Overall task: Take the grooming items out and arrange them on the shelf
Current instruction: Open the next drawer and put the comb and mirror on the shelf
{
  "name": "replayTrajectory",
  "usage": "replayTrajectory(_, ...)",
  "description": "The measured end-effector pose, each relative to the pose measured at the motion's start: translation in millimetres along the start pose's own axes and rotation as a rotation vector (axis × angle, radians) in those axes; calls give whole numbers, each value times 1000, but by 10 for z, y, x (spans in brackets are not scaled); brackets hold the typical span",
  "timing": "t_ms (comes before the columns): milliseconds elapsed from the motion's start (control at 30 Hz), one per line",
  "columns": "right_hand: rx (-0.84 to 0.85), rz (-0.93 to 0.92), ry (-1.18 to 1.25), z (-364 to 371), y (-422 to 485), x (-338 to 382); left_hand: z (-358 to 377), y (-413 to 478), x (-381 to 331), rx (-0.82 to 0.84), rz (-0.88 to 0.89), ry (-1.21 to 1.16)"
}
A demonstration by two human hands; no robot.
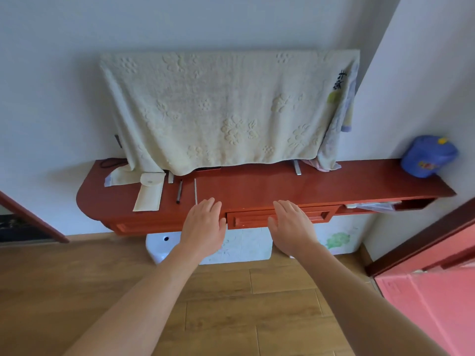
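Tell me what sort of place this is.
Probably a room in a home: a red shelf with drawers along the wall, a towel draped over something standing on it, and a wooden floor.

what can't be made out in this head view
Head view only:
Object under the towel: covered, only its feet show.
Inside of the pouch: hidden by its own cloth.
The dark slim tool and thin metal rod: too small to identify.
The papers in the right compartment of the shelf: shadowed under its top.
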State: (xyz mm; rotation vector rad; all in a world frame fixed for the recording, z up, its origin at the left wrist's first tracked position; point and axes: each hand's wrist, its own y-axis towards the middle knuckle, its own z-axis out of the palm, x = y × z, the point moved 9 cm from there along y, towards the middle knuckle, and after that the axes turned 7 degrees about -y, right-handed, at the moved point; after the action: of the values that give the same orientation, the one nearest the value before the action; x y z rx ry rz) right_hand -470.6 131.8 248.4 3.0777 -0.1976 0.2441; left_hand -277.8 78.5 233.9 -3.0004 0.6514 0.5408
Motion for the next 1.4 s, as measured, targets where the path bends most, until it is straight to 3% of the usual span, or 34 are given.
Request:
replayTrajectory(300, 44, 24, -9, -84, 108, -978, 395, 316, -659, 22, -13, -9)
replayTrajectory(633, 123, 55, -40, 372, 326, -1904, 1071, 770, -1053, 100, -28, 0)
replayTrajectory(1067, 471, 20, -14, 1929, 702, -2641, 2415, 838, -923, 173, -409, -32)
replayTrajectory(1400, 437, 181, 107, 2964, 1124, -2958, 3434, 1305, -304, 101, -664, -173)
